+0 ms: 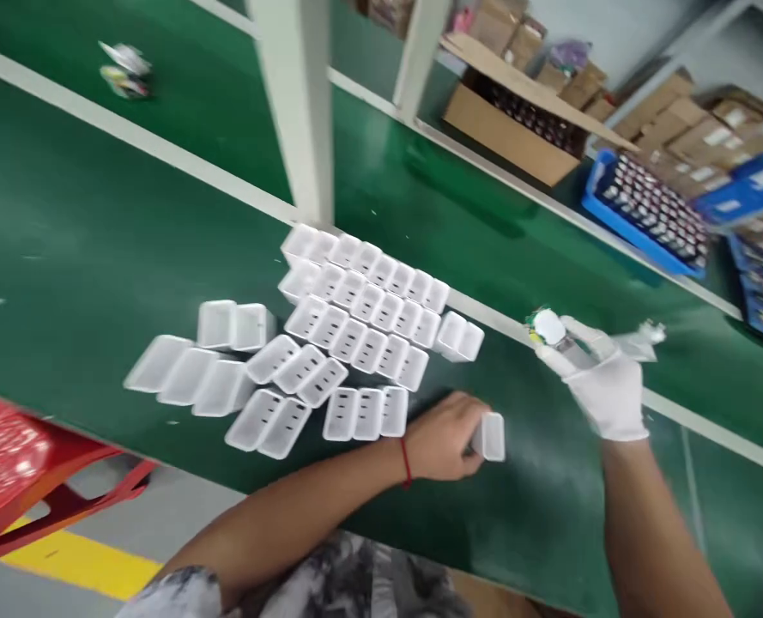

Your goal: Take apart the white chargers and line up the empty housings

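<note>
A person stands at a green bench (98, 223). Their bare left hand (445, 438) has its grip closed around one white plastic shell (492, 436), held just above the bench's near edge. Their gloved right hand (603, 382), raised to the right, pinches a small round white-and-green part (547, 327) between fingertips. A cluster of matching white shells (355, 326) lies on the bench just left of the left hand.

A green bench (98, 232) carries rows of white plastic shells (361, 313) and, far off, crumpled wrappers (124, 70).
</note>
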`<state>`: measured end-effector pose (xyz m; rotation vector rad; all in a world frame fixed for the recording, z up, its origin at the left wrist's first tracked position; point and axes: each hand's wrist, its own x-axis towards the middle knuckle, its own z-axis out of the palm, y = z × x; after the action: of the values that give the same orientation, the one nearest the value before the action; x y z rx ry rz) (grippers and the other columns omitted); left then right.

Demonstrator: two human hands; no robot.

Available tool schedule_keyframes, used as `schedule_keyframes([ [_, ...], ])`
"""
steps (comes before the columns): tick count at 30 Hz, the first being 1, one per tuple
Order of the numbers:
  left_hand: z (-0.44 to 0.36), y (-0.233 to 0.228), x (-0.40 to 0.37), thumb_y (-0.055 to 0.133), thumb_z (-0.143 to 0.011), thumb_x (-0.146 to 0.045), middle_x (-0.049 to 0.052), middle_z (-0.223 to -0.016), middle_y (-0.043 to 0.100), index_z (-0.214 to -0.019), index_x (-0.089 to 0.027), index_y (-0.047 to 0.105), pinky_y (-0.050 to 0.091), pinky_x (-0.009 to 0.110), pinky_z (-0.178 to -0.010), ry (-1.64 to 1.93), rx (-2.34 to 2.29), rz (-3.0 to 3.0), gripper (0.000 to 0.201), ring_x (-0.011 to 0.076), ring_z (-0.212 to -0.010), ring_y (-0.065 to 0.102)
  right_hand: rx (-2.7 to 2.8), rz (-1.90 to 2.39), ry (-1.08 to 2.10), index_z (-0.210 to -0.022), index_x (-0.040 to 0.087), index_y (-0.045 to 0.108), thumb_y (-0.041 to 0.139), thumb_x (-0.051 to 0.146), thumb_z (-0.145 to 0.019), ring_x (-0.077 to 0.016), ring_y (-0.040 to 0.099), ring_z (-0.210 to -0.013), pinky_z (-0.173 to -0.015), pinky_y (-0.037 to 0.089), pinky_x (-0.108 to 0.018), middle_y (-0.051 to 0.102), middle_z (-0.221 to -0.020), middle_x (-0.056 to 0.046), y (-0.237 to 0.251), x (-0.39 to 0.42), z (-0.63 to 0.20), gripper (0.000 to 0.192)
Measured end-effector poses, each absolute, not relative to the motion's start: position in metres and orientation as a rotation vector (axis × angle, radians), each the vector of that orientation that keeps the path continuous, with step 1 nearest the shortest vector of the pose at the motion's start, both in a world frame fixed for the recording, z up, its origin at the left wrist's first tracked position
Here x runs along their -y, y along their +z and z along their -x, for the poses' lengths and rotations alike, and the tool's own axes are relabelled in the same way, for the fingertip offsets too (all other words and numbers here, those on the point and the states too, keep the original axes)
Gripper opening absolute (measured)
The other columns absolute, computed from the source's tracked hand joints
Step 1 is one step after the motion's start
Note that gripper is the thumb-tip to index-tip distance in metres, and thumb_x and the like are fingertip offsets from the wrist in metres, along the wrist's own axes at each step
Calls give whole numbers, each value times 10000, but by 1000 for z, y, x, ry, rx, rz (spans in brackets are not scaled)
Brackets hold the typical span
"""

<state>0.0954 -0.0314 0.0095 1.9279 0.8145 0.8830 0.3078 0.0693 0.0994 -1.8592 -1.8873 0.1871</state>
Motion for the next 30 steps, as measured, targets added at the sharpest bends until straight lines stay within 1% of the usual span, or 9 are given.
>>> schedule_keyframes([
  [1, -95, 10, 31, 633, -762, -205, 153, -1216, 582, -1206, -116, 501, 467, 418, -1052, 893, -823, -1893, 471, 280, -1175, 532, 1890, 1838, 253, -1207, 178, 657, 754, 465, -720, -250, 700, -978, -887, 542, -374, 695, -1163, -132, 100, -46, -318, 573],
  [3, -94, 11, 29, 621, -767, -156, 144, -1279, 559, -1262, -138, 477, 460, 436, -1070, 880, -830, -1867, 516, 275, -1222, 508, 1887, 1850, 347, -1257, 196, 607, 780, 430, -704, -253, 689, -1006, -935, 544, -429, 672, -1204, -114, 103, -5, -331, 625],
  [6, -94, 12, 30, 609, -805, -154, 136, -1316, 558, -1347, -165, 418, 460, 465, -1081, 831, -825, -1874, 575, 275, -1262, 501, 2059, 1720, 283, -1207, 212, 595, 793, 387, -703, -277, 648, -1096, -1011, 493, -525, 670, -1179, -95, 111, 37, -336, 569],
  [9, -95, 13, 31, 623, -820, -168, 131, -1337, 558, -1360, -172, 415, 463, 458, -1089, 762, -851, -1880, 579, 276, -1286, 500, 2325, 1496, 177, -1203, 208, 587, 761, 327, -716, -282, 632, -1110, -1057, 434, -560, 658, -1120, -90, 119, 52, -330, 530],
  [11, -95, 13, 30, 624, -830, -176, 125, -1352, 555, -1354, -167, 427, 453, 450, -1104, 724, -860, -1896, 560, 272, -1297, 495, 2458, 1414, 63, -1174, 186, 603, 727, 324, -703, -292, 641, -1066, -1041, 429, -563, 652, -1017, -81, 121, 50, -321, 506],
  [13, -94, 13, 30, 623, -841, -184, 120, -1361, 553, -1353, -157, 432, 440, 444, -1119, 708, -863, -1915, 547, 266, -1303, 490, 2561, 1397, -36, -1096, 174, 638, 695, 335, -685, -299, 648, -1015, -1008, 436, -555, 647, -955, -74, 121, 45, -312, 445],
  [18, -93, 12, 30, 612, -861, -197, 107, -1374, 550, -1358, -163, 435, 437, 430, -1127, 704, -859, -1928, 528, 252, -1321, 474, 2699, 1418, -9, -1056, 163, 648, 657, 302, -658, -255, 646, -913, -994, 424, -506, 673, -945, -68, 121, 34, -293, 421],
  [23, -92, 11, 29, 611, -868, -194, 94, -1385, 544, -1368, -177, 424, 424, 423, -1140, 680, -838, -1929, 534, 242, -1322, 466, 2751, 1453, -44, -1032, 169, 645, 645, 299, -691, -239, 620, -914, -973, 424, -468, 682, -914, -57, 124, 33, -286, 365],
  [30, -92, 14, 28, 592, -868, -165, 80, -1383, 545, -1363, -186, 422, 429, 415, -1133, 663, -844, -1911, 524, 230, -1322, 464, 2831, 1486, -49, -997, 187, 654, 601, 300, -751, -244, 593, -960, -993, 395, -470, 669, -940, -64, 123, 33, -282, 276],
])
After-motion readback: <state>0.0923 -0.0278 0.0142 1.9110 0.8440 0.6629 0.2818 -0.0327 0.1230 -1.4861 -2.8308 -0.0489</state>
